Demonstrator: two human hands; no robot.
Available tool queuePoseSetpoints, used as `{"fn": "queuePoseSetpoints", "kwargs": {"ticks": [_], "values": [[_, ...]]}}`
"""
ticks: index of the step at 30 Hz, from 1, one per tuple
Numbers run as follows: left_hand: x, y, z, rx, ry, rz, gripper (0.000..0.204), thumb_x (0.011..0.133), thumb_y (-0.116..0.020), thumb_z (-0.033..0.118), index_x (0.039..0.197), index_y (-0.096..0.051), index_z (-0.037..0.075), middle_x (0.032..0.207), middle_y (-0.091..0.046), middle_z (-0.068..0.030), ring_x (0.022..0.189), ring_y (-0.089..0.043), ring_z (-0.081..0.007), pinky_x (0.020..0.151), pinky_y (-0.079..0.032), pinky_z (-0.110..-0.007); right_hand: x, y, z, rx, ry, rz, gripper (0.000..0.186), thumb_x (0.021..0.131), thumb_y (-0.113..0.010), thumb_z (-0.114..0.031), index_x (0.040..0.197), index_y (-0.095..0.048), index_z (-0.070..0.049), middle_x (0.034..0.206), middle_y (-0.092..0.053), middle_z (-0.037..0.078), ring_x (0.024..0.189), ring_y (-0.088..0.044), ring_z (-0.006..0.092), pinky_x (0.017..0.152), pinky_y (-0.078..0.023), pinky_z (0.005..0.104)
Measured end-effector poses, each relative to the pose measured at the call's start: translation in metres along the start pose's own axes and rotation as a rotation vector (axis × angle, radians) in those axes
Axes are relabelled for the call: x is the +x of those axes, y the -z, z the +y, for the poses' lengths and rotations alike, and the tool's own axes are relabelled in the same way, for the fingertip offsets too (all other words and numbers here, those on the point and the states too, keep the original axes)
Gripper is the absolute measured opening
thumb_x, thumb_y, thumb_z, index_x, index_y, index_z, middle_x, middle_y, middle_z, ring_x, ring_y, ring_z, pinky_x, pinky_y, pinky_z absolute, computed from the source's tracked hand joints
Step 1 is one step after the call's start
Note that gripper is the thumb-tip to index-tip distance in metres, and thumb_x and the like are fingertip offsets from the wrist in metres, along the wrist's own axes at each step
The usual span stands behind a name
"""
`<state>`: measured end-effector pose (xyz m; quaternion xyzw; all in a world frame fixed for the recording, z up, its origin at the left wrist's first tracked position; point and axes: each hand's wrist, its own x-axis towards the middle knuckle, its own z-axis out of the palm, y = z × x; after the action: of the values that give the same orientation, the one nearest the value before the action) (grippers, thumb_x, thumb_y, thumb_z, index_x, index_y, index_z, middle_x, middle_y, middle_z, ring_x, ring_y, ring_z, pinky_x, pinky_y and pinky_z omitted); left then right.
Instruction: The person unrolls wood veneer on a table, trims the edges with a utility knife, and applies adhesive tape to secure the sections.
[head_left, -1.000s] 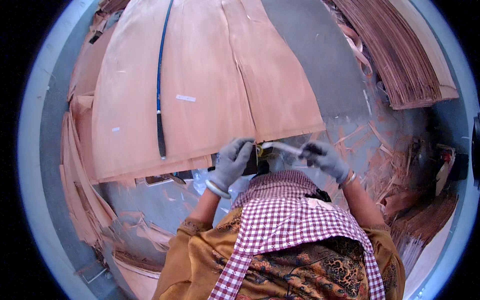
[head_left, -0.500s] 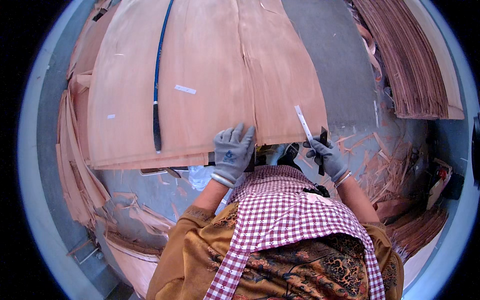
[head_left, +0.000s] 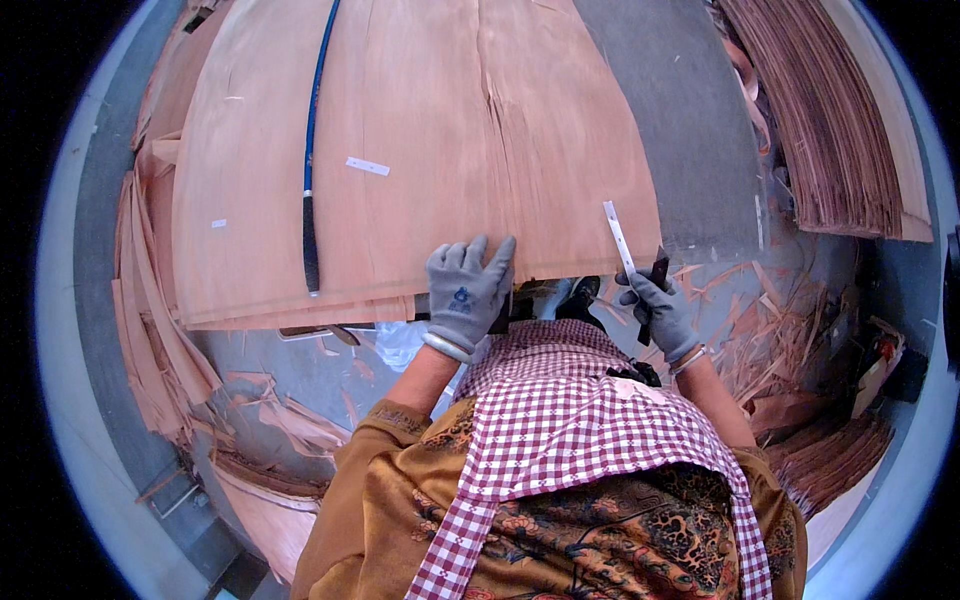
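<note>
A wide sheet of pinkish wood veneer [head_left: 420, 200] lies before me, with a split running down it from the far side. My left hand [head_left: 466, 295], in a grey glove, rests on its near edge, fingers extended and thumb apart. At the sheet's near right corner, my gloved right hand [head_left: 660, 312] is closed around a flat black tool [head_left: 659, 266], whose exact kind I cannot make out. The same hand pinches a narrow white strip of perforated tape [head_left: 619, 238], which points up over the veneer. Another white tape piece [head_left: 368, 166] lies on the sheet.
A long blue rod with a black grip [head_left: 310, 220] lies along the veneer at left. Tall veneer stacks [head_left: 825, 120] stand at far right. Veneer scraps [head_left: 755, 325] litter the floor at right, and torn sheets [head_left: 145, 320] hang at left. A grey surface [head_left: 690, 130] borders the sheet.
My right hand has shifted slightly right, and the tape strip in it stands a little steeper. The left hand stays at the sheet's edge. The whole view has moved slightly.
</note>
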<state>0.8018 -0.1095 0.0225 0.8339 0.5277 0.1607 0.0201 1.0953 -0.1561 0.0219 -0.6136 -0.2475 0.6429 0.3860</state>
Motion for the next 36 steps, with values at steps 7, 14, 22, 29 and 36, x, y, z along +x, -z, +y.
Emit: {"fn": "queuePoseSetpoints", "kwargs": {"ticks": [7, 14, 22, 29, 36], "values": [[0.001, 0.002, 0.004, 0.013, -0.016, 0.026, 0.036, 0.081, -0.061, 0.028, 0.115, -0.061, 0.015, 0.114, -0.057, -0.0122, 0.103, -0.052, -0.0274, 0.090, -0.036, -0.045, 0.000, -0.010, -0.008, 0.069, -0.001, 0.006, 0.021, 0.091, -0.057, -0.023, 0.100, -0.064, -0.006, 0.072, -0.063, -0.001, 0.052, -0.046, 0.0029, 0.045, -0.031, 0.0165], [-0.003, -0.004, 0.001, -0.031, 0.000, 0.018, 0.038, 0.081, -0.062, 0.028, 0.116, -0.060, 0.013, 0.117, -0.057, -0.0112, 0.107, -0.051, -0.0274, 0.093, -0.033, -0.045, 0.005, -0.011, -0.003, 0.017, 0.053, 0.064, 0.019, 0.091, -0.058, -0.021, 0.099, -0.065, -0.006, 0.071, -0.063, -0.001, 0.046, -0.042, 0.0022, 0.041, -0.029, 0.0175], [-0.005, -0.005, 0.003, -0.008, 0.009, 0.036, 0.039, 0.081, -0.062, 0.028, 0.119, -0.060, 0.019, 0.118, -0.057, -0.0114, 0.107, -0.051, -0.0284, 0.092, -0.034, -0.046, 0.005, -0.007, -0.004, 0.000, 0.042, 0.040, 0.019, 0.091, -0.057, -0.020, 0.101, -0.065, -0.005, 0.070, -0.065, 0.001, 0.046, -0.040, 0.0015, 0.042, -0.029, 0.0167], [0.000, -0.001, 0.008, 0.024, -0.003, 0.032, 0.036, 0.080, -0.062, 0.025, 0.116, -0.061, 0.021, 0.112, -0.059, -0.0113, 0.103, -0.053, -0.0287, 0.089, -0.036, -0.045, 0.005, -0.009, -0.004, -0.070, 0.047, 0.065, 0.021, 0.091, -0.058, -0.021, 0.100, -0.065, -0.004, 0.072, -0.063, -0.001, 0.046, -0.040, 0.0023, 0.042, -0.029, 0.0176], [0.007, -0.002, 0.008, -0.053, -0.068, 0.034, 0.033, 0.079, -0.063, 0.021, 0.110, -0.062, 0.011, 0.110, -0.061, -0.0087, 0.100, -0.055, -0.0248, 0.088, -0.038, -0.042, 0.005, -0.009, -0.003, -0.051, 0.022, 0.054, 0.018, 0.090, -0.058, -0.019, 0.099, -0.065, -0.005, 0.074, -0.064, -0.001, 0.048, -0.041, 0.0023, 0.043, -0.029, 0.0174]]}}
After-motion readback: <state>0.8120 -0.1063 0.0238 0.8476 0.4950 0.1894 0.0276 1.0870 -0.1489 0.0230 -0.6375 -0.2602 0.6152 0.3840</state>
